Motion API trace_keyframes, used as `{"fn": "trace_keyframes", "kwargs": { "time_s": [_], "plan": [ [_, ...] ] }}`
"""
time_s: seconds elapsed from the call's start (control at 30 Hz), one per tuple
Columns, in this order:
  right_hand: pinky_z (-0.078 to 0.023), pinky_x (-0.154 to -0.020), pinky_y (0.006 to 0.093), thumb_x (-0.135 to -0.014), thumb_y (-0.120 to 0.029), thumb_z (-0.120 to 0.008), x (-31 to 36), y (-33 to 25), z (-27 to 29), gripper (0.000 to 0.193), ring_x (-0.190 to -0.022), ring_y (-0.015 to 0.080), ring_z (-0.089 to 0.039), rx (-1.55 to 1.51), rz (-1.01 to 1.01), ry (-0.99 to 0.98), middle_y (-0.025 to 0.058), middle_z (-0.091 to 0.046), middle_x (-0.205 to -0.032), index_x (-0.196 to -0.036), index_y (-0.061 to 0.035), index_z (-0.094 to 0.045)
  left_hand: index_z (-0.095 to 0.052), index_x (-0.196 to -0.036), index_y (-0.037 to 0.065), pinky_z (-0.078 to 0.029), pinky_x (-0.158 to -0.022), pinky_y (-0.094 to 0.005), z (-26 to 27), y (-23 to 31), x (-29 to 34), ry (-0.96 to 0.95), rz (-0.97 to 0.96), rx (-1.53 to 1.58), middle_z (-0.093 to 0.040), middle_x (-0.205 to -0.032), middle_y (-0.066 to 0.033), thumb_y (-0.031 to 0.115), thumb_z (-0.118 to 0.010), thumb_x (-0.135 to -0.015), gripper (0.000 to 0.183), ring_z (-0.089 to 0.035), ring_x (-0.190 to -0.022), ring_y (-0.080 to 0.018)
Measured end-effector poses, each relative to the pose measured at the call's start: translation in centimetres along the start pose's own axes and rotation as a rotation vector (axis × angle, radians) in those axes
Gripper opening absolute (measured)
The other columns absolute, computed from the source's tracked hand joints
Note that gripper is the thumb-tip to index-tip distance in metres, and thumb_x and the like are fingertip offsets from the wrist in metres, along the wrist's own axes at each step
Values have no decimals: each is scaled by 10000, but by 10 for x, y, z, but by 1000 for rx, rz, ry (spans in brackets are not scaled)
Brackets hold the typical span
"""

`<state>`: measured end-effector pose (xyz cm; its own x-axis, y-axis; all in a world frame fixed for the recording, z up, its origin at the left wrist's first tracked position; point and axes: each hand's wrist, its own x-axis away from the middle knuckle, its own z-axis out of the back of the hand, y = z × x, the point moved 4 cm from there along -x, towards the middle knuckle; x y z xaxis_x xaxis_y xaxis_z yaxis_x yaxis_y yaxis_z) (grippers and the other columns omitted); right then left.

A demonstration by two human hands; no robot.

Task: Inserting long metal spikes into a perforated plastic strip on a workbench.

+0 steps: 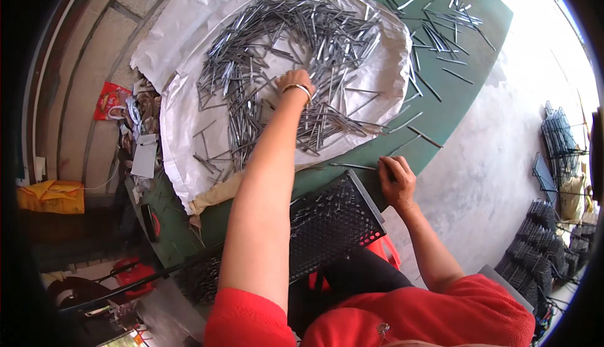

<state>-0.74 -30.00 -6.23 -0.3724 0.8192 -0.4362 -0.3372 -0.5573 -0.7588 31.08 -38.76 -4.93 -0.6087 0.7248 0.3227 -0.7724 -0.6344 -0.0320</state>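
Observation:
My left hand (296, 81), with a bracelet at the wrist, reaches into a wide pile of thin grey metal strips (233, 64). Its knuckles face up and its fingers are bent down out of sight, so any hold on a strip is hidden. The pile lies in a rough ring on a crumpled white plastic sheet (173, 139). My right hand (397, 180) is at the table's near edge, fingers curled in and closed. One loose strip (352, 166) points at its fingertips; whether they grip it I cannot make out.
In front of my body is a black perforated metal rack (330, 227). More strips (440, 35) are scattered over the green table (465, 76). Paper scraps and bags lie along the left side. Stacked dark wire baskets (535, 252) stand on the floor at right.

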Motion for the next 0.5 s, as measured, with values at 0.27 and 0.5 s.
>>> {"fn": "trace_keyframes", "kwargs": {
  "time_s": [0.27, 0.5],
  "plan": [
    [-468, -525, 323, -759, 10, -662, 2, 0, -3, 136, -593, 246, -590, -15, 22, -14, 105, -582, -770, -884, -26, -623, -656, -977, 36, -515, -812, -414, 0, -10, 18, 149, -32, 146, -656, -1026, -146, 264, -662, -765, 311, -634, -939, -313],
    [-474, -542, 342, -762, -1, -660, 1, 1, 0, 129, -615, 267, -599, -27, -3, -26, 110, -586, -784, -881, -31, -622, -657, -856, -34, -476, -632, -309, 13, -69, 29, 514, -169, 1254, -673, -770, -89, 258, -747, -699, 344, -606, -656, -143]
  ]
}}
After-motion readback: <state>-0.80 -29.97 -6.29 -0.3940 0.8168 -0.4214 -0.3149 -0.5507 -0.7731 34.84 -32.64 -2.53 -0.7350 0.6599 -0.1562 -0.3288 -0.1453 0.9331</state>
